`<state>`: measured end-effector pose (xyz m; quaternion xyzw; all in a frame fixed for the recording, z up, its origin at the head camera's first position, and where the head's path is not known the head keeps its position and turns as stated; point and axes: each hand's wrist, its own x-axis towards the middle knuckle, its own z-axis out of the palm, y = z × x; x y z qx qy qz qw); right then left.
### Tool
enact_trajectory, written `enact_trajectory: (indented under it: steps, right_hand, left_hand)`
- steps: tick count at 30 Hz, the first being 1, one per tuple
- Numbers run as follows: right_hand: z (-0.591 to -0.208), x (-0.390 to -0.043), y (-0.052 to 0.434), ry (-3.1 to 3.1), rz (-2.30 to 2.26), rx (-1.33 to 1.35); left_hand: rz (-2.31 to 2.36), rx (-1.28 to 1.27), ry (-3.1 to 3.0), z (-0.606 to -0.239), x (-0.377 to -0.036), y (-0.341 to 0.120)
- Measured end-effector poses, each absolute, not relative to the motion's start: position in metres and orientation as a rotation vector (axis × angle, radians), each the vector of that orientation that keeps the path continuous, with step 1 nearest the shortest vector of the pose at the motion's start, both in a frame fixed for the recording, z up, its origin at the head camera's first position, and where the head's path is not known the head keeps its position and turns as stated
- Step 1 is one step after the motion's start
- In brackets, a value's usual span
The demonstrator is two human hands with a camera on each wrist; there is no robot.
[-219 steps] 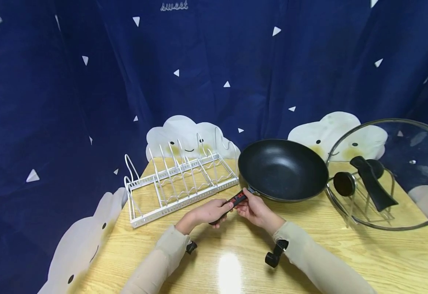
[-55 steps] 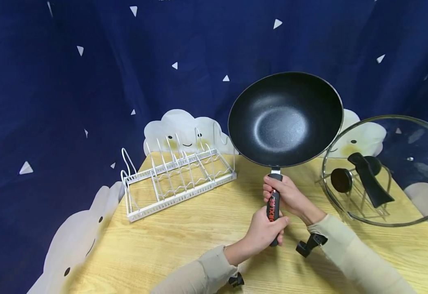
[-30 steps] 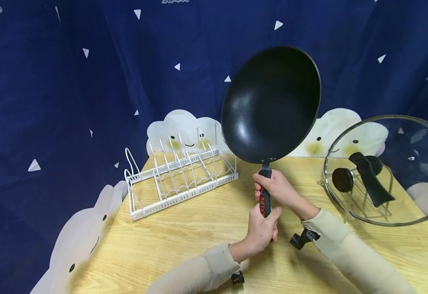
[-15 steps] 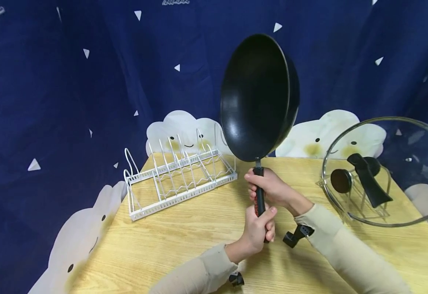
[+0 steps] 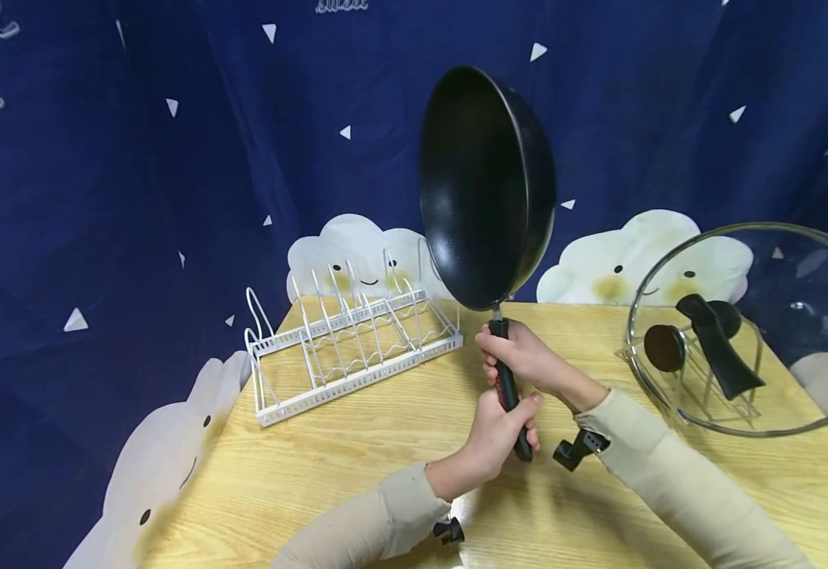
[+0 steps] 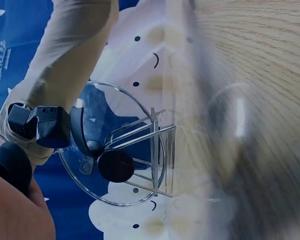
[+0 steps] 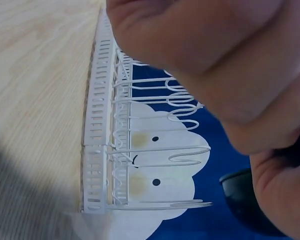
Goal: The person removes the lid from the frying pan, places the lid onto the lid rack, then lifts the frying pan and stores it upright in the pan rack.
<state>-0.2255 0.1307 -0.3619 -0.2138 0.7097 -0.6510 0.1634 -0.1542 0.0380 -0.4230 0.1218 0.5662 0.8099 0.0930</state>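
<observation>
The white rack (image 5: 353,340) stands at the tabletop's (image 5: 357,466) far left corner, the glass lid (image 5: 762,332) near its right edge. Between them, the black wok (image 5: 481,190) stands on edge in the air; the right hand (image 5: 521,356) grasps its handle (image 5: 509,391) above, the left hand (image 5: 492,435) grasps it below.

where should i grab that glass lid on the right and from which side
Take the glass lid by its black knob. The lid stands nearly upright on edge in a wire stand, knob side turned toward the person, so come from the front, the table's near side, and curl fingers round the knob. The smooth glass and thin rim probably give a poorer hold. Both hands are now on the pan's handle.
</observation>
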Motion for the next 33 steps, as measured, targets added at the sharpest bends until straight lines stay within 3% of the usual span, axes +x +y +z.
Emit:
enact_trajectory:
  steps: [15, 33]
  right_hand:
    - [-0.355, -0.226, 0.120, 2.043, -1.706, -0.642]
    - [-0.358, -0.232, 0.107, 1.881, -1.719, -0.598]
  left_hand:
    - [2.421, 0.461, 1.735, -0.426, -0.152, 0.032]
    - [2.560, 0.373, 1.709, -0.429, -0.149, 0.026]
